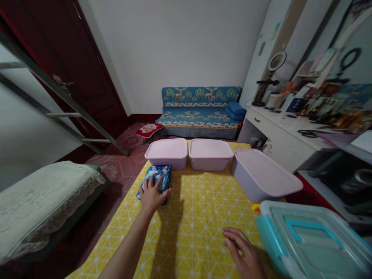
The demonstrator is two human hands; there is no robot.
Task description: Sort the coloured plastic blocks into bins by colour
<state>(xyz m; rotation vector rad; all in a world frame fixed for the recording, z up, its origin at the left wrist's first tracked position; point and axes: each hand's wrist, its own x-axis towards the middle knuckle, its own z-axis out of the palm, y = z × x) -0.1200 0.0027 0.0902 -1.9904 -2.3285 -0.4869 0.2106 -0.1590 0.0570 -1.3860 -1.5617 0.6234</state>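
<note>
My left hand [151,193] lies with spread fingers on top of a blue printed box [165,173], which rests near the left edge of the table. Part of the box is hidden under the palm and fingers. Low over the yellow patterned tablecloth [200,217], my right hand [242,250] is held with its fingers slightly curled and the thumb apart from them. Nothing shows between those fingers. Close to its right stands a turquoise storage box [314,232] with a clear lid and a blue handle.
Three lidded pale pink bins, a left one [167,149], a middle one [211,149] and a right one [264,172], line the table's far side. A small orange-yellow object [256,207] lies by the turquoise box. Beyond are a blue sofa [200,116] and a cluttered white dresser [285,128].
</note>
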